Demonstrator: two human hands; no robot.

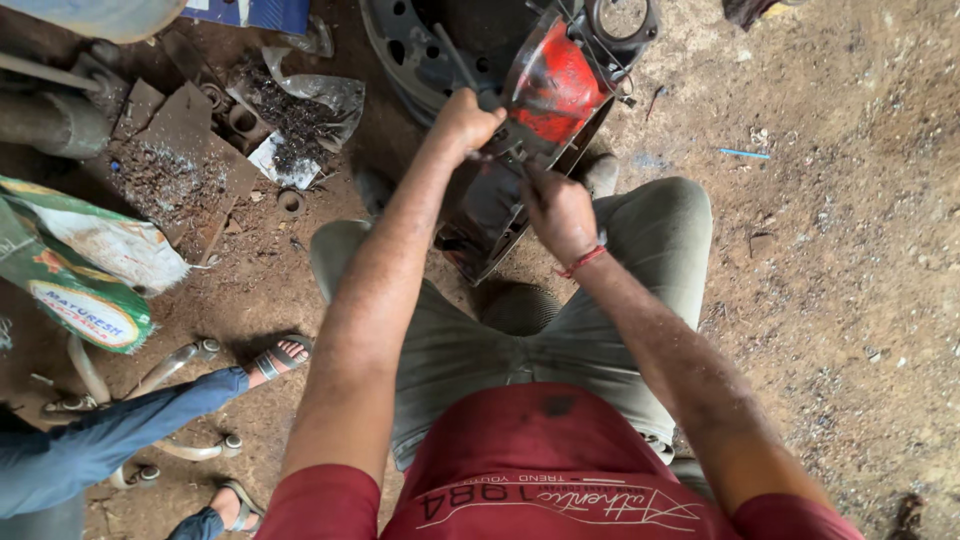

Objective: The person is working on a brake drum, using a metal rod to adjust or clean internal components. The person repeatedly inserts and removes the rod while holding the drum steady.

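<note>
The left hand [465, 120] is closed around the upper edge of a red and black metal housing [545, 95], apparently to steady it, in the upper middle of the frame between the person's knees. The right hand [558, 212], a red thread at its wrist, is clamped on a thin dark tool [512, 157] pressed to the housing's lower rim. Both arms reach forward, elbows bent. Behind it lies a dark wheel rim [415, 50] on the dirt floor [850, 250]; another person's sandalled foot [283, 355] shows at lower left.
</note>
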